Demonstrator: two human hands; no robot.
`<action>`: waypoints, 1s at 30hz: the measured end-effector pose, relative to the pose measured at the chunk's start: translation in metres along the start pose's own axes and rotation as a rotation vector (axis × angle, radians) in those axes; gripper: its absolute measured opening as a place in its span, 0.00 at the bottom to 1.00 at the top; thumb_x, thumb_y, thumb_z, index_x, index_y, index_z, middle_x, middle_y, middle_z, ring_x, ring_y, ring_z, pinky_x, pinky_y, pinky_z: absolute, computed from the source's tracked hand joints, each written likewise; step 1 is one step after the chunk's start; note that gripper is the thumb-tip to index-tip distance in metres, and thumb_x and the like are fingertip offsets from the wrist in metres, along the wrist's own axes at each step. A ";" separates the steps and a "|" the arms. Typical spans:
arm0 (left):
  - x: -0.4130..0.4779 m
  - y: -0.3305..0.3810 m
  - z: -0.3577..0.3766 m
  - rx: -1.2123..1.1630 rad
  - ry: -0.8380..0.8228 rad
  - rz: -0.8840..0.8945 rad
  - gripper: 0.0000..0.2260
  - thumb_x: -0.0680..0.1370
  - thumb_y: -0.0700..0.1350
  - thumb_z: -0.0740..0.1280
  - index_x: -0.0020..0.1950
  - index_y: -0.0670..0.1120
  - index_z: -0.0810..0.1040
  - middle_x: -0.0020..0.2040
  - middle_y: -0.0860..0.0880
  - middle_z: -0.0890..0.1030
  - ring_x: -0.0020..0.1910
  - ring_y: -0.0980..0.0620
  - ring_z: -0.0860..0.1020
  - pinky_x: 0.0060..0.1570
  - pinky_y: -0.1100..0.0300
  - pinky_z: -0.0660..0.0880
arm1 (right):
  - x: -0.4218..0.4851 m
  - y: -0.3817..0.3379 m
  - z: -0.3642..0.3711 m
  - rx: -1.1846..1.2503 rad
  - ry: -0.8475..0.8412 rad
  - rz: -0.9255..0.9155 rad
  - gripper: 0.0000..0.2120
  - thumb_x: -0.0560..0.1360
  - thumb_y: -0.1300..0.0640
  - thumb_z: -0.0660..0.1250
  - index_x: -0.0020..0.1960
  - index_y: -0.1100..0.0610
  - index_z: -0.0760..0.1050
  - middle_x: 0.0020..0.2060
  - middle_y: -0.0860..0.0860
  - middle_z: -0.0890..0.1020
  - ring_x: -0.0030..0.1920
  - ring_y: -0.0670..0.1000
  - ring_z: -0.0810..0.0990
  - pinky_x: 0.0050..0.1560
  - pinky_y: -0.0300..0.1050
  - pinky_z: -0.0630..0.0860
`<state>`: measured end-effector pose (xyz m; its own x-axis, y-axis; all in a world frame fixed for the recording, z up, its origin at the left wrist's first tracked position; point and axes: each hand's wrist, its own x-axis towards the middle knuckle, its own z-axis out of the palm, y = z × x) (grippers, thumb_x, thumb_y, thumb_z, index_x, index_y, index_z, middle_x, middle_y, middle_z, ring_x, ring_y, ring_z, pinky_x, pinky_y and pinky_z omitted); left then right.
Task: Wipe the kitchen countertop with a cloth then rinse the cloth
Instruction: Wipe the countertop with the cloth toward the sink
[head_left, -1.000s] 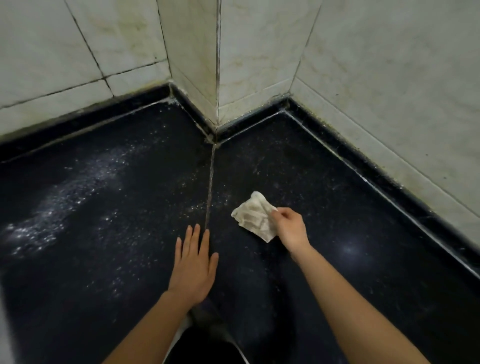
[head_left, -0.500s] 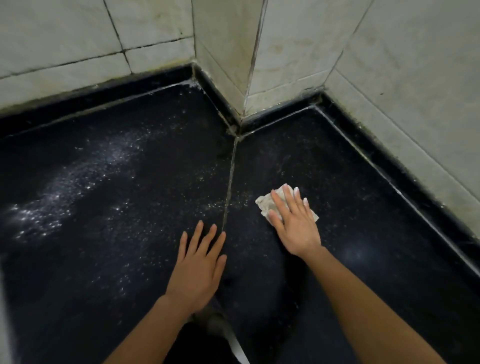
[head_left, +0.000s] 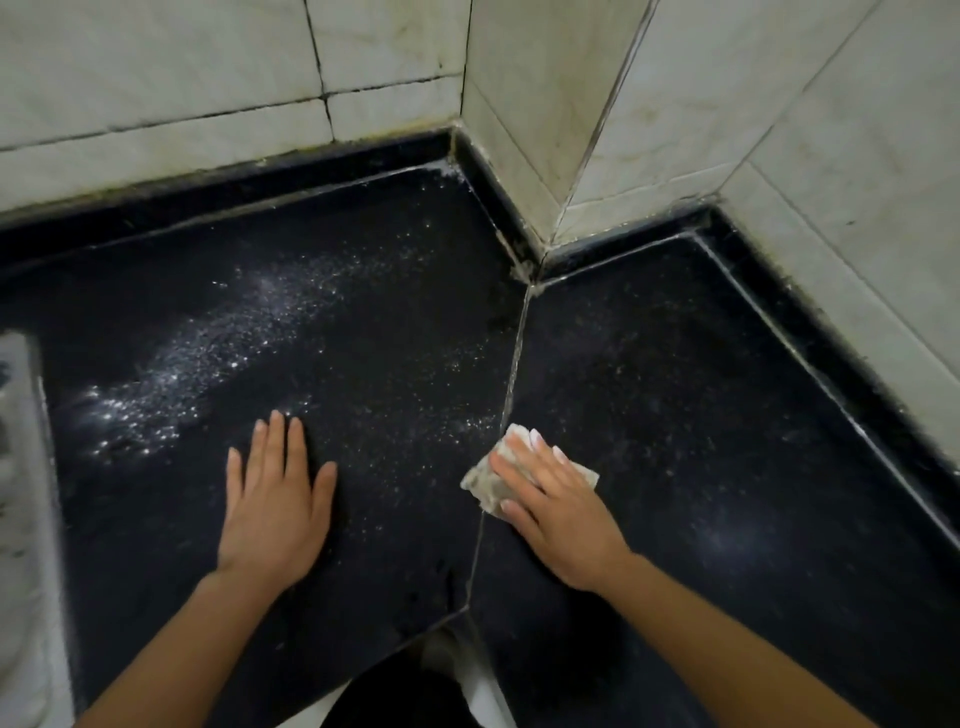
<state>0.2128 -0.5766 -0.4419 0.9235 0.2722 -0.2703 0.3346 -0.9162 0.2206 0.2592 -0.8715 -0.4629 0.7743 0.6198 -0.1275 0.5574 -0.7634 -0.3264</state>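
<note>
The black stone countertop (head_left: 701, 426) wraps around a tiled corner, with a pale seam running down its middle. White powder (head_left: 208, 358) is scattered across its left half. A small off-white cloth (head_left: 485, 480) lies on the seam, and my right hand (head_left: 558, 512) presses flat on it with straight fingers. My left hand (head_left: 272, 499) rests flat on the counter to the left, palm down, holding nothing.
White tiled walls (head_left: 779, 104) rise behind the counter and jut out as a corner at the middle. A pale raised edge (head_left: 21, 493), perhaps a sink rim, shows at the far left. The counter's front edge notches inward near my body.
My right hand went from pinching the cloth's edge to pressing flat on it, and slid it left onto the seam. My left hand moved left along the counter.
</note>
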 end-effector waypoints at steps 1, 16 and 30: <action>0.002 -0.002 -0.001 0.006 -0.006 -0.005 0.30 0.80 0.57 0.42 0.77 0.43 0.41 0.78 0.47 0.40 0.75 0.53 0.37 0.72 0.52 0.34 | 0.003 0.013 -0.007 -0.055 -0.018 -0.092 0.24 0.82 0.43 0.44 0.76 0.48 0.54 0.76 0.46 0.52 0.76 0.50 0.46 0.74 0.49 0.47; 0.010 -0.002 -0.007 0.035 -0.035 -0.009 0.28 0.81 0.55 0.42 0.77 0.42 0.46 0.78 0.47 0.46 0.76 0.53 0.43 0.72 0.56 0.37 | 0.044 -0.052 0.023 -0.025 0.064 0.084 0.23 0.82 0.49 0.47 0.76 0.52 0.57 0.76 0.51 0.57 0.76 0.54 0.51 0.75 0.52 0.48; 0.011 -0.010 -0.006 0.020 -0.037 0.023 0.27 0.82 0.55 0.43 0.77 0.42 0.49 0.78 0.46 0.48 0.76 0.52 0.45 0.73 0.56 0.39 | 0.091 0.070 -0.031 0.016 0.288 0.920 0.24 0.82 0.53 0.42 0.76 0.59 0.51 0.76 0.61 0.52 0.75 0.61 0.49 0.73 0.58 0.49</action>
<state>0.2211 -0.5626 -0.4412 0.9233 0.2406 -0.2995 0.3095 -0.9277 0.2088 0.3776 -0.8742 -0.4686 0.9512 -0.2900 -0.1055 -0.3070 -0.9243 -0.2269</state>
